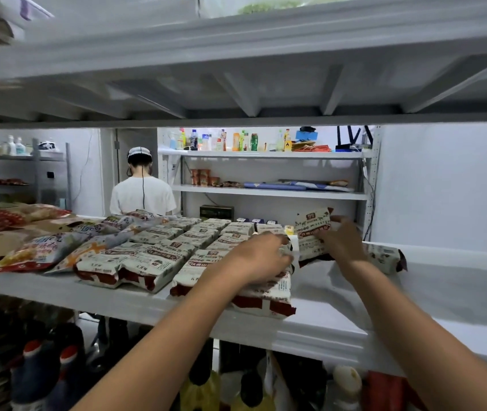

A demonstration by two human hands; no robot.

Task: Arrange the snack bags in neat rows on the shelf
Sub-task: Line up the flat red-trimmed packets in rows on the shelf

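Cream and dark-red snack bags [159,259] lie flat in rows across the white shelf [340,295]. My left hand [261,256] rests palm down on the bags of the rightmost row, its fingers curled over the far edge of the front bag [269,295]. My right hand [341,238] holds one more bag [313,229] tilted upright, just right of that row and above the shelf. Another bag of the same kind [384,258] lies alone further right.
Colourful and brown snack bags [37,250] lie heaped at the shelf's left end. The upper shelf [236,93] hangs low overhead. Bottles [67,366] stand on the level below. Behind the shelf a person in a white shirt [142,194] faces away, beside racks with drinks.
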